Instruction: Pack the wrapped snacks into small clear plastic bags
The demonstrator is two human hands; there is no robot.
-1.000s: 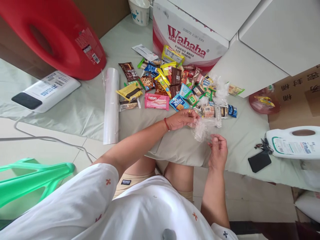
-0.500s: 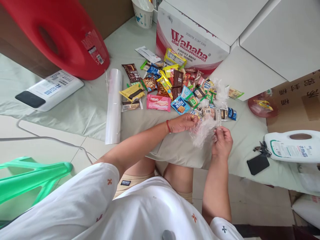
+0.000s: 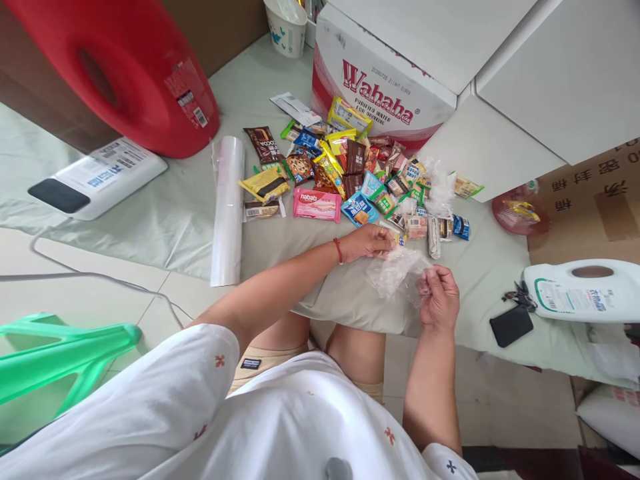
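Observation:
A crumpled clear plastic bag (image 3: 397, 272) stretches between my two hands, low over the front of the cloth-covered surface. My left hand (image 3: 370, 242), with a red cord at its wrist, pinches the bag's left upper side. On the other side, my right hand (image 3: 440, 293) is closed on the bag's right edge. Just beyond the hands lies a heap of wrapped snacks. Among them are a pink Nabati wafer pack (image 3: 317, 204), a blue snack packet (image 3: 359, 209) and a slim silvery packet (image 3: 433, 238). Another crumpled clear plastic piece (image 3: 441, 190) rests on the heap's right side.
A Wahaha water carton (image 3: 380, 87) stands behind the heap. To the left are a plastic film roll (image 3: 227, 213), a red jug (image 3: 150, 87) and a white device (image 3: 100, 177). On the right lie a black wallet-like item (image 3: 511, 327) with keys and a white detergent bottle (image 3: 585, 290).
My right hand has moved slightly down and away from the slim silvery packet, which now lies on the cloth beside the heap. The bag is spread a little lower between both hands.

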